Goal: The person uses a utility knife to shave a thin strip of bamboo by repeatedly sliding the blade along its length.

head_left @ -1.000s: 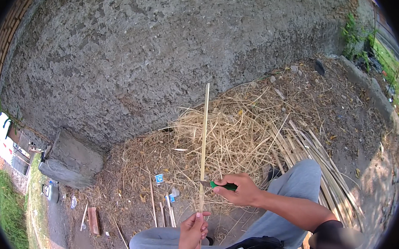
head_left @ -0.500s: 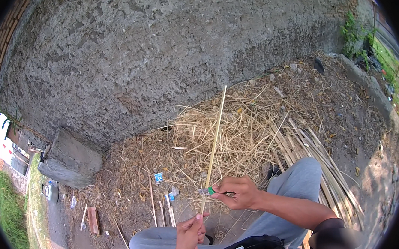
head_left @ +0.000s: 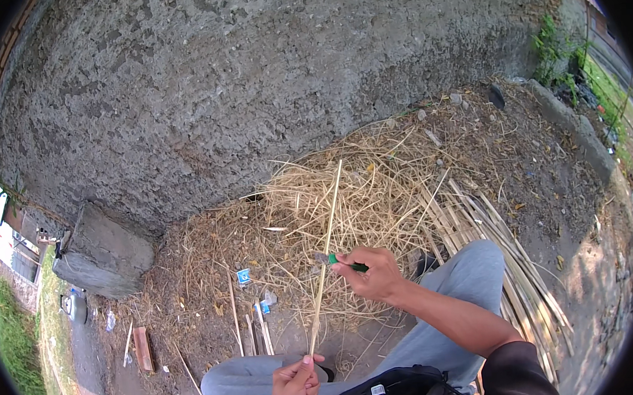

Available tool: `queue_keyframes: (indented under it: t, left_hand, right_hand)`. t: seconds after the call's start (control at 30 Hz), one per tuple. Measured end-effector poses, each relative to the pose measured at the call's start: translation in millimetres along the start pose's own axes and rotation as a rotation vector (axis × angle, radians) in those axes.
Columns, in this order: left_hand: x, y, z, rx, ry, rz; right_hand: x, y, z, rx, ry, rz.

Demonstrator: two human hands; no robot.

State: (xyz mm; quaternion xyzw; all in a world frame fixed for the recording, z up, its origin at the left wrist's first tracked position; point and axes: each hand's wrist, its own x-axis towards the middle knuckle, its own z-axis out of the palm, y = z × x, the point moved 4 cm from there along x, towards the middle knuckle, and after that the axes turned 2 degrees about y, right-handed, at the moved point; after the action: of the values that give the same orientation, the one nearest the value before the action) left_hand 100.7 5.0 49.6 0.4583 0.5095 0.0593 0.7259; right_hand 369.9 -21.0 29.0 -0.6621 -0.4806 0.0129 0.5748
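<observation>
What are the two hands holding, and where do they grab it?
The left hand pinches the bottom end of a long thin stick. The right hand grips a green-handled knife by its handle, against the stick.

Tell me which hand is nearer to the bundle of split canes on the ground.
Right. The right hand hovers just left of the bundle of split canes; the left hand sits lower, farther left.

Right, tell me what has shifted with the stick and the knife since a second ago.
The long stick swung: its top leaned right half a second ago, then came partway back toward upright. The right hand with the green-handled knife sits a little higher along it. The left hand keeps its grip on the stick's lower end, and the straw pile and the bundle of canes lie as before.
</observation>
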Motion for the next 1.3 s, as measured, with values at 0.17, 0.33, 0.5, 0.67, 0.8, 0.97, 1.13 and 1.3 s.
queue_keyframes:
  t: [0.17,0.33,0.5,0.67,0.8,0.97,1.13,1.3]
  left_hand:
    - [-21,-19,-15,-0.012,-0.015,0.044]
    - [-35,-43,-38,0.040,0.011,0.012]
    - [-53,-60,-57,-0.062,0.049,-0.096]
    - [-63,-75,-85,0.069,0.150,-0.050]
    - [-59,-76,-108,0.287,0.208,0.179]
    - [-60,-39,-98,0.737,0.514,0.589]
    - [-34,25,-93,1.047,0.560,1.029]
    - [20,88,-92,1.291,0.618,0.966]
  right_hand:
    - [7,11,-4,-0.004,0.074,-0.083]
    - [15,35,-2,-0.012,0.076,0.114]
    - [20,38,-3,-0.060,0.068,0.099]
    - [29,96,-14,-0.135,0.146,0.494]
    - [22,131,-10,0.056,0.236,0.674]
    - [17,79,15,0.639,0.079,0.883]
    - [28,46,-5,0.983,0.259,0.805]
    - [36,51,-32,0.863,0.437,0.735]
